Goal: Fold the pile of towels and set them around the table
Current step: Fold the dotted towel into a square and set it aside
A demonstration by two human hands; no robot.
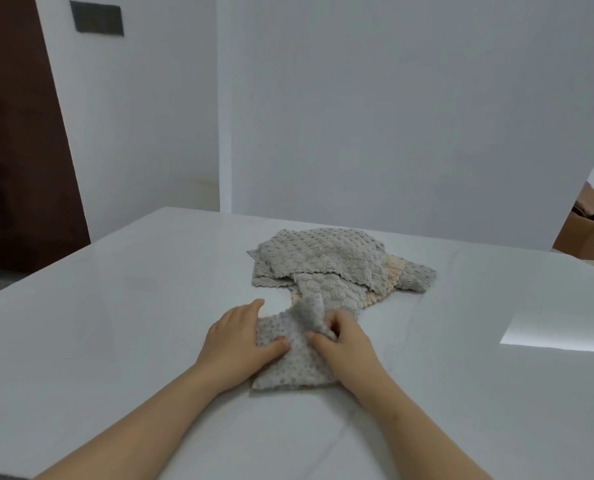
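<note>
A small grey dotted towel [295, 362] lies on the white table [115, 306] close in front of me. My left hand [236, 341] holds its left edge, thumb on top and fingers under the cloth. My right hand [344, 341] pinches the towel's right side, where a corner of cloth stands up in a fold. Just beyond lies the pile of towels [323, 268], grey ones on top and a peach one showing at the right side.
White walls stand right behind the table's far edge. A dark brown door [18, 150] is at the left. Cardboard boxes [586, 237] sit beyond the table's right corner. A bright patch of light [558, 327] falls on the table at the right.
</note>
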